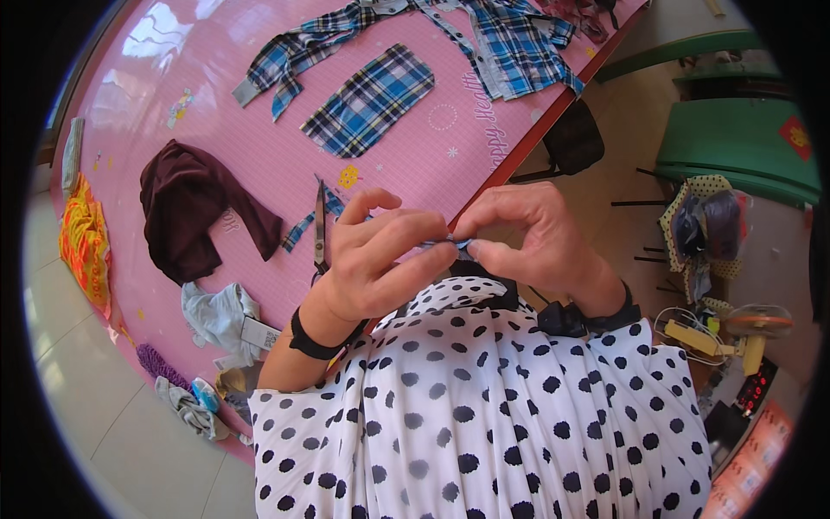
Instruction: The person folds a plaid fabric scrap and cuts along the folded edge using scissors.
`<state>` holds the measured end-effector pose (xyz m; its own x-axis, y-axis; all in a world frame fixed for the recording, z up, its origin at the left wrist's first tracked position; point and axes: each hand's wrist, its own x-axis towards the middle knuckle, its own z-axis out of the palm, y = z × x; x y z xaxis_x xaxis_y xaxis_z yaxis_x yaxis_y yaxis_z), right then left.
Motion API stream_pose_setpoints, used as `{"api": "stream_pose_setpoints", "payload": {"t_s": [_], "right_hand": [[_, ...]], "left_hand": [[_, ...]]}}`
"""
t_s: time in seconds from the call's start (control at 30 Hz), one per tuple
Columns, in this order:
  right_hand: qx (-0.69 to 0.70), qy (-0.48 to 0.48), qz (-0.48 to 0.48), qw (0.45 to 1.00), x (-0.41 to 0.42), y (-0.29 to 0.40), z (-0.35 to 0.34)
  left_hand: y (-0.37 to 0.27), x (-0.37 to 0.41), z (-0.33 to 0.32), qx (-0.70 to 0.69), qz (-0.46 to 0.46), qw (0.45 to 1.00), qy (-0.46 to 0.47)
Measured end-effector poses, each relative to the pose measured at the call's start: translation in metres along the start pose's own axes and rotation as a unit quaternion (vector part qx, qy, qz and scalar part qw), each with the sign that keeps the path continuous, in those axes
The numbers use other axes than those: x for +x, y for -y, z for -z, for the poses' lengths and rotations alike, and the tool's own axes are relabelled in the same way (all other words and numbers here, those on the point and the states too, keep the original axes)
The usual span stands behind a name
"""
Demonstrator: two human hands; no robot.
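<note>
Before my chest, my left hand (389, 253) and my right hand (535, 233) meet at the fingertips. Thumbs and forefingers of both pinch a small piece of blue fabric (463, 245), mostly hidden by the fingers. Just left of my left hand lies a pair of metal scissors (320, 230), blades pointing away from me, its handles partly covered by my wrist. A narrow blue plaid fabric strip (298, 233) passes by the blades; whether it joins the held piece cannot be seen. Farther off, a cut blue plaid panel (369, 100) rests flat on the pink tablecloth (415, 185).
A plaid shirt (519, 48) with buttons spreads at the table's far side. Dark maroon cloth (175, 207) and a pale garment (224, 321) with a tag lie left. An orange cloth (84, 240) hangs near the left edge. Right stand a green chair (726, 143) and a yellow fan (752, 347).
</note>
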<state>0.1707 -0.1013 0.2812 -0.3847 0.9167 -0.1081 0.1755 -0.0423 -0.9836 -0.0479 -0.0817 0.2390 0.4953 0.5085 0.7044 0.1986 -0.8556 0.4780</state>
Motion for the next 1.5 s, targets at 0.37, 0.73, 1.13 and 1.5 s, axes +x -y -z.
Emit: {"api": "stream_pose_setpoints", "payload": {"t_s": [0.37, 0.73, 1.13, 1.5], "right_hand": [[0.166, -0.009, -0.101, 0.981, -0.003, -0.001, -0.005], [0.002, -0.004, 0.054, 0.999, 0.004, 0.004, -0.004], [0.139, -0.027, 0.042, 0.989, -0.016, -0.002, 0.011], [0.089, -0.043, 0.094, 0.991, -0.021, -0.006, 0.026]], "left_hand": [[0.002, 0.001, 0.003, -0.003, -0.016, 0.999, -0.031], [0.003, 0.001, 0.000, -0.008, 0.038, 0.999, -0.036], [0.018, -0.018, 0.023, -0.164, 0.261, 0.950, 0.045], [0.017, -0.019, 0.015, -0.324, 0.287, 0.902, 0.005]]}}
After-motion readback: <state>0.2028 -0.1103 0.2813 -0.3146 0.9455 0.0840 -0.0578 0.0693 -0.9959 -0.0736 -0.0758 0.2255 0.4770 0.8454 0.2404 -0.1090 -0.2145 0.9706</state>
